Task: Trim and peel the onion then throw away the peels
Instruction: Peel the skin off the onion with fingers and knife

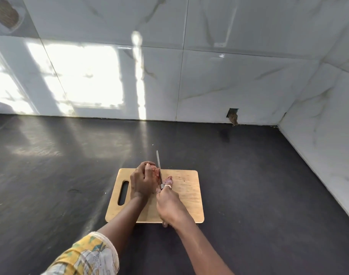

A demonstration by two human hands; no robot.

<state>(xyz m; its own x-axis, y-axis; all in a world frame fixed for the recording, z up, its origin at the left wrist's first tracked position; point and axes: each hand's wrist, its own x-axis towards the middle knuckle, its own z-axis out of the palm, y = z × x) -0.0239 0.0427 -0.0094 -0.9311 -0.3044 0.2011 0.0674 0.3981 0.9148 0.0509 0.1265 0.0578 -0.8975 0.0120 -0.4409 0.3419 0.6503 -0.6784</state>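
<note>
- Dark matte stone-look countertop (pixel 249 185), backed by glossy white marble-patterned wall tiles (pixel 229 76) that meet in a corner on the right. A bright patch of window light falls on the left part of the wall.
- Small ragged brown-edged hole (pixel 233 116) in the tiles, just above the counter line near the corner.
- Pale rectangular wooden cutting board (pixel 189 199) lies flat near the front of the counter, with its oblong handle slot (pixel 123 193) at the left end.
- Round red-skinned onion (pixel 155 171) sits at the far edge of the board, left of centre.
- Left hand (pixel 140 183) is cupped over the onion from the left, fingers curled round its top and far side. Only the onion's right face shows past the fingertips.
- Right hand (pixel 169 205) is closed round the handle of a narrow steel-bladed knife (pixel 158 165), with the handle mostly hidden in the fist and the index finger running forward to the blade's base.
- Blade points away from the person, edge down, lying against the onion's exposed right face; its tip reaches past the board's far edge.
- Small reddish cut-off onion end (pixel 169 180) lies on the board just right of the blade, touching the right index fingertip, apart from the main bulb.
- Yellow-and-white patterned sleeve (pixel 90 255) covers the left upper arm; both forearms are bare.
</note>
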